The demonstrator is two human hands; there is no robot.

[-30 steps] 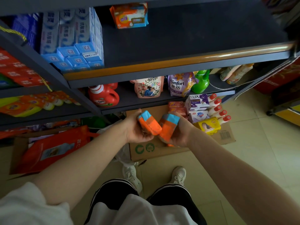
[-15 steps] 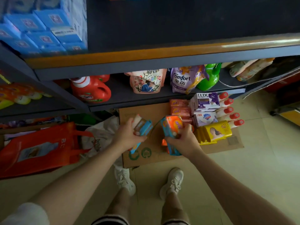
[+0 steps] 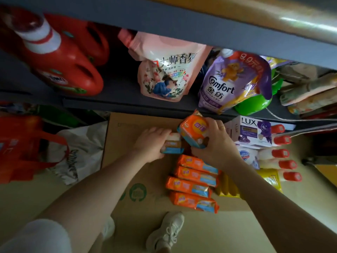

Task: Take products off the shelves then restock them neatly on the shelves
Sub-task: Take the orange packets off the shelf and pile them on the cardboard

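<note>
So we've got one soap pack in each hand right now, both low over the flattened cardboard [image 3: 127,143] on the floor, just below the bottom shelf [image 3: 127,105]. Our left hand [image 3: 151,143] is wrapped around a pack [image 3: 172,146] with its long side running roughly left to right, fingers curled over the top. Our right hand [image 3: 215,143] is clamped on the other pack [image 3: 194,131], which is tilted up on one end, orange face toward us, touching or nearly touching the left one.

The thing that matters: the row of packs [image 3: 194,183] already laid down sits just below and toward us from both hands, four of them stacked front to back, each lying long side left to right. The open spot looks like the far end of that row, right under our hands. The left pack already matches that direction, so we'd guess it goes down first. The right one probably needs tipping flat first. The boxes and red-capped bottles [image 3: 280,154] crowd the right side, so not much slack there.
</note>
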